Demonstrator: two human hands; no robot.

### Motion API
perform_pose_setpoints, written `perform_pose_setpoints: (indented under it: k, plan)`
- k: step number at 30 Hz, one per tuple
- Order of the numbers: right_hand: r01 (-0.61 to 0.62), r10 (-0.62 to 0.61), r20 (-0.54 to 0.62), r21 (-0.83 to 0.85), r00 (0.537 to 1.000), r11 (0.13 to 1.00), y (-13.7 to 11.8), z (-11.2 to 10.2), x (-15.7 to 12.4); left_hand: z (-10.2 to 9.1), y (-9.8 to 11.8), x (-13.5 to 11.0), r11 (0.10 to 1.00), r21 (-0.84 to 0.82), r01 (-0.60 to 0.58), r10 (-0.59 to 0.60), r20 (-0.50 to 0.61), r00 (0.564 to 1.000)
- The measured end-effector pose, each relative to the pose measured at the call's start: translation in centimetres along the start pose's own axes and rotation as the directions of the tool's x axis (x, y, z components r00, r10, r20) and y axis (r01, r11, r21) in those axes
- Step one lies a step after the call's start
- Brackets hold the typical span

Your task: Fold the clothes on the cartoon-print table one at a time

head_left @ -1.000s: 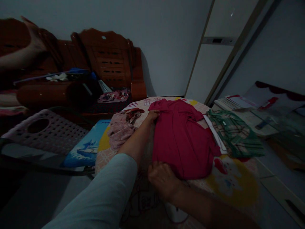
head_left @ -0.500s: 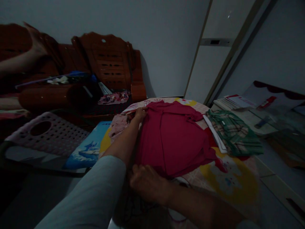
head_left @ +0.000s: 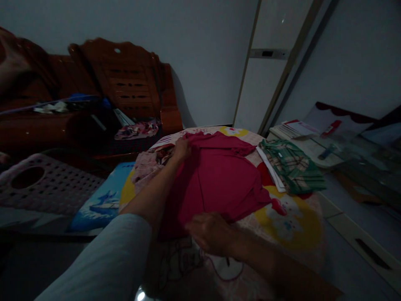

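Note:
A dark pink long-sleeved shirt [head_left: 228, 179] lies spread on the table, its sleeves toward the right. My left hand [head_left: 182, 150] is closed on the cloth near its far left corner. At the near edge, my right hand [head_left: 210, 232] has its fingers closed on the fabric; the fingertips are partly hidden. Part of the shirt shows to the left of both hands. Beside it on the left is a crumpled pale pink cloth [head_left: 145, 169]. A folded green plaid garment [head_left: 293, 165] lies to the right, with something white under its left edge.
The round table wears a patterned cloth [head_left: 291, 225]. Left of it stand a woven-back chair [head_left: 72, 184] with a blue printed piece [head_left: 106, 200] and a wooden sofa [head_left: 131, 79]. Another person's hand [head_left: 14, 62] shows far left. A cabinet [head_left: 344, 221] stands right.
The view has turned a little right. My right hand has shifted rightward along the shirt's near edge, and my left hand slightly inward. More of the shirt's left side now shows.

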State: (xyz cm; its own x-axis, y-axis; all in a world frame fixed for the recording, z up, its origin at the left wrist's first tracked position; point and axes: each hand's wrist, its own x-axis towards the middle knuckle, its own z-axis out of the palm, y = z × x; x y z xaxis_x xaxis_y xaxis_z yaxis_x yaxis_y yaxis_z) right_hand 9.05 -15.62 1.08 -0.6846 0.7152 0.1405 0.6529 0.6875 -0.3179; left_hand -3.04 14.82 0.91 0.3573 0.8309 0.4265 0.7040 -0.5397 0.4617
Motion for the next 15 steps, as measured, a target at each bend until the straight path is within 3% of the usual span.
perform_pose_setpoints:
  k: [3, 4, 6, 8, 9, 11, 12, 13, 15]
  plan:
    - [-0.192, 0.189, -0.184, 0.005, 0.965, 0.981, 3.7, -1.3, -2.6, 0.7, 5.8, -0.6, 0.998, 0.057, -0.023, 0.016, 0.120, 0.993]
    - [-0.254, 0.249, -0.256, 0.014, 0.934, 0.967, 5.0, -1.7, -3.8, 1.1, 7.9, -1.3, 0.998, 0.031, -0.061, 0.056, 0.165, 0.985]
    - [-0.430, 0.388, -0.414, -0.008, 0.823, 0.903, 7.7, -2.6, -6.2, 2.0, 11.9, -3.6, 0.980, -0.067, -0.187, 0.198, 0.308, 0.930]
    - [-0.601, 0.489, -0.519, -0.061, 0.701, 0.797, 9.9, -3.2, -8.8, 2.9, 15.4, -6.7, 0.931, -0.179, -0.317, 0.363, 0.407, 0.838]
    - [-0.653, 0.516, -0.539, -0.087, 0.666, 0.752, 10.8, -3.3, -10.0, 3.3, 16.8, -8.4, 0.904, -0.243, -0.352, 0.426, 0.448, 0.786]
    - [-0.712, 0.544, -0.550, -0.141, 0.634, 0.688, 12.2, -3.2, -11.9, 4.1, 19.0, -11.8, 0.840, -0.369, -0.398, 0.542, 0.533, 0.650]
    - [-0.725, 0.549, -0.550, -0.160, 0.630, 0.670, 12.6, -2.9, -12.7, 4.4, 19.7, -13.3, 0.827, -0.386, -0.410, 0.563, 0.561, 0.607]
    - [-0.730, 0.551, -0.549, -0.170, 0.628, 0.662, 13.0, -2.6, -13.2, 4.6, 20.2, -14.5, 0.838, -0.349, -0.419, 0.545, 0.581, 0.605]
    - [-0.733, 0.558, -0.553, -0.152, 0.619, 0.662, 13.5, -2.0, -13.9, 5.0, 20.5, -16.1, 0.871, -0.255, -0.420, 0.485, 0.583, 0.652]
